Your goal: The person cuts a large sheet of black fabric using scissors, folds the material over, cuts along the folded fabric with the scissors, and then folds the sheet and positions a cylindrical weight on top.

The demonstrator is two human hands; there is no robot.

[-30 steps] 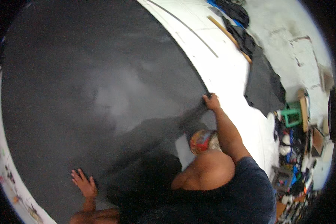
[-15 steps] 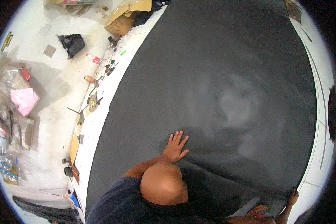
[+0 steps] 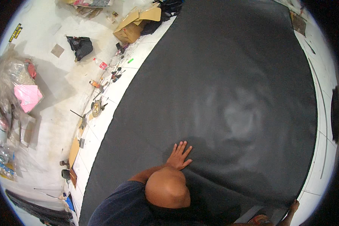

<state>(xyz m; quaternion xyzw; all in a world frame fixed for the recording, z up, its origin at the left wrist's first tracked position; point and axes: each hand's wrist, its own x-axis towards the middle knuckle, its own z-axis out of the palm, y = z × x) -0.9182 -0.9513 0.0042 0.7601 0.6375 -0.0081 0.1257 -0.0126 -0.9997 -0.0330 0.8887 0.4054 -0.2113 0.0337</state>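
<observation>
A large dark grey sheet (image 3: 199, 75), fabric or a similar flexible material, is spread over the white tiled floor. My left hand (image 3: 179, 155) lies flat on it with the fingers spread, just beyond my bent knee. At the lower right, my right hand (image 3: 294, 206) is closed on the sheet's right edge. A raised fold runs from near my left hand towards my right hand, and the sheet looks lifted there. Part of my right hand is hidden by the sheet's edge.
Along the left floor edge lie an open cardboard box (image 3: 129, 32), a clear bottle (image 3: 100, 64), a round metal object (image 3: 97, 108) and cables. Farther left are a black bag (image 3: 80, 48) and a pile of plastic-wrapped goods with a pink piece (image 3: 28, 97). My patterned footwear (image 3: 260, 219) shows at the bottom.
The whole view has shifted slightly, so the surroundings sit lower in it. My left hand stays flat on the sheet and my right hand keeps its hold on the edge.
</observation>
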